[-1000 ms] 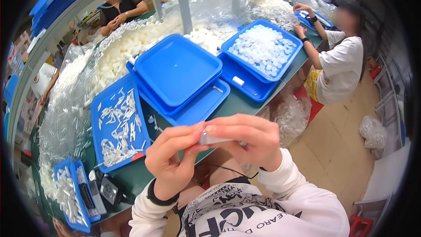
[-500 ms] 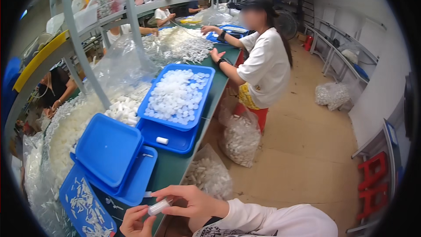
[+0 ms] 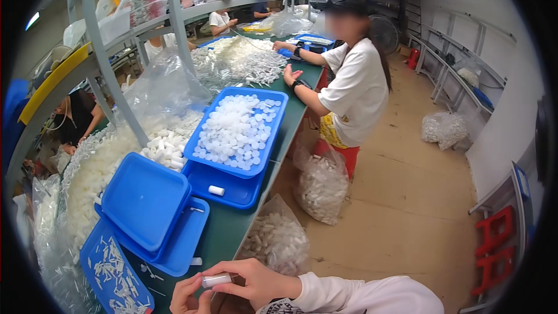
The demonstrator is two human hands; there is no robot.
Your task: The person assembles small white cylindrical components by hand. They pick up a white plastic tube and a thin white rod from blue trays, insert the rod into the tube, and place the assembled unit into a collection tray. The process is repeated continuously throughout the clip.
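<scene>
A blue tray (image 3: 273, 134) heaped with white caps (image 3: 235, 131) is stacked on the green workbench (image 3: 229, 227). An upturned blue tray (image 3: 144, 197) is seen beside it. Clear bags of white parts (image 3: 319, 186) are set on the floor, near a seated co-worker (image 3: 354, 90).

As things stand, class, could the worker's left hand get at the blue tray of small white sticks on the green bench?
Probably yes. The left hand sits just right of the blue tray of small white sticks, with only bare green bench between. It shares a small white tube with the right hand, which would need releasing first.
</scene>
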